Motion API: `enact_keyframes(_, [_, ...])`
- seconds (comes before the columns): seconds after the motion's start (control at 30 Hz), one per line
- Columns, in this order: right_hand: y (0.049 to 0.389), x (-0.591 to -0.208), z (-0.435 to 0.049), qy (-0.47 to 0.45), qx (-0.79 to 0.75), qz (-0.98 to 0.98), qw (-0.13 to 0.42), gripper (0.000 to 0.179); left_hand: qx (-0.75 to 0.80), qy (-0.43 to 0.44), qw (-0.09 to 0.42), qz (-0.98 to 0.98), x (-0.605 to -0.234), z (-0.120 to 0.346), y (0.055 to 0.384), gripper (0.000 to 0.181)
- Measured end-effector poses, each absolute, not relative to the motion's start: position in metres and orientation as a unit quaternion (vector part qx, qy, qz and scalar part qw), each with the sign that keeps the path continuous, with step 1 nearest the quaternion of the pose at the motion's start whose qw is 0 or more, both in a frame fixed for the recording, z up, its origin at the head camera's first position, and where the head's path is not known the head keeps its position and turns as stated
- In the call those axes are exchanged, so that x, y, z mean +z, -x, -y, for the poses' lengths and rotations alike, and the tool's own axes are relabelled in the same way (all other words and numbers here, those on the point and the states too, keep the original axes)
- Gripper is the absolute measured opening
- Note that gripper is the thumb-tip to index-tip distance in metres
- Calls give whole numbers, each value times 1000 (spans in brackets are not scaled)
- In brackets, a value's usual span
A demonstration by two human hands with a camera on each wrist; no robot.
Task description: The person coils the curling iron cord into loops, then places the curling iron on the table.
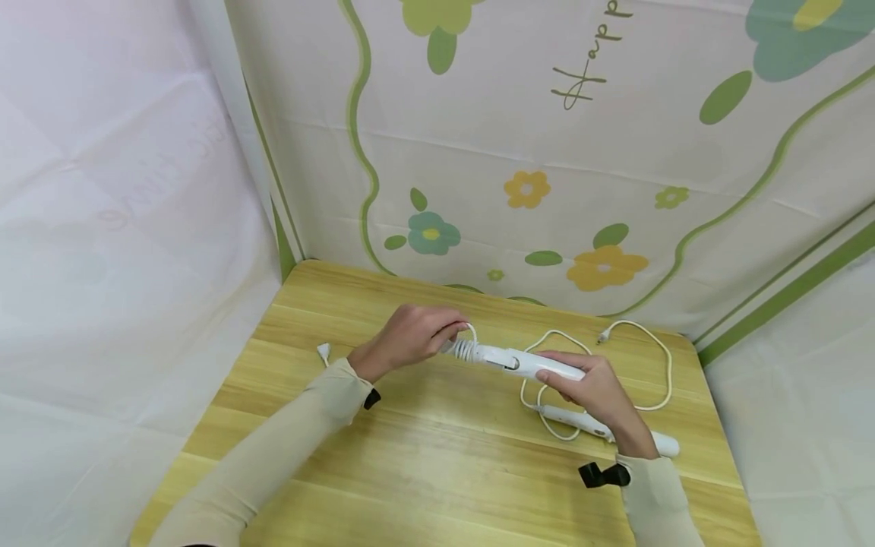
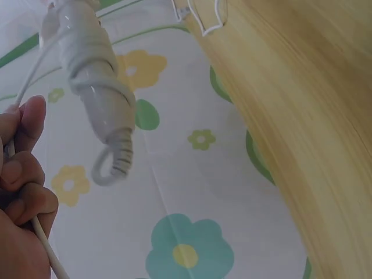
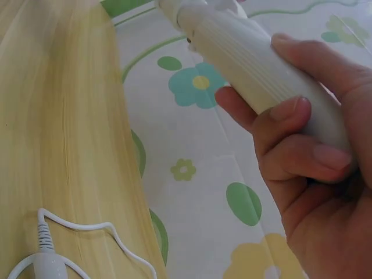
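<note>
My right hand (image 1: 589, 384) grips the barrel end of a white hair iron (image 1: 547, 365), raised above the table and pointing left. Fine lengthwise ridges run along its body (image 3: 250, 55) in the right wrist view. Several turns of white cord (image 2: 96, 68) wrap its handle end, where a short ribbed sleeve makes a small loop. With curled fingers my left hand (image 1: 418, 334) holds the cord beside that end; a taut stretch runs from the fingers to the coils. Below my right wrist, a second white hair iron (image 1: 570, 417) lies on the table, partly hidden by the hand.
The second iron's loose cord (image 1: 668, 372) loops over the right side of the wooden table (image 1: 410, 471), with a plug (image 1: 604, 335) near the back. Another white plug (image 1: 324, 350) lies at the left, beside my sleeve. Flower-printed cloth (image 1: 478, 152) hangs behind the table.
</note>
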State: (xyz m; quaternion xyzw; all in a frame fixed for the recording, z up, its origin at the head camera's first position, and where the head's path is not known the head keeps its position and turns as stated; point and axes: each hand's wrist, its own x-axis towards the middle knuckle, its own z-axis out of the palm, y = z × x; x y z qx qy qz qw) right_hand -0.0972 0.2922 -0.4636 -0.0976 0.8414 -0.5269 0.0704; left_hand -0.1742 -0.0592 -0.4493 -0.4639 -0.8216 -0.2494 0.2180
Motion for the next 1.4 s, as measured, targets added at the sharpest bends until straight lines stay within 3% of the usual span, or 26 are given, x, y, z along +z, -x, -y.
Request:
enact_keyframes(0.23, [94, -463, -293, 142, -532, -830, 90, 31, -242, 491, 186, 816, -447, 64, 182, 13])
enact_keyframes(0.5, [90, -460, -294, 203, -550, -808, 62, 31, -329, 492, 24, 806, -444, 69, 186, 19])
enact_keyframes(0.6, [88, -457, -294, 218, -555, -801, 57, 32, -353, 489, -12, 798, -446, 67, 187, 19])
enact_keyframes(0.8, [87, -452, -296, 225, -585, -778, 46, 35, -403, 481, -28, 778, -456, 59, 181, 17])
enact_keyframes(1.1, [90, -454, -296, 234, -632, -738, 22, 44, -434, 483, 15, 760, -474, 54, 171, 17])
enact_keyframes(1.4, [90, -452, -290, 188, -635, -749, -1, 35, -543, 347, -100, 758, -487, 40, 155, 18])
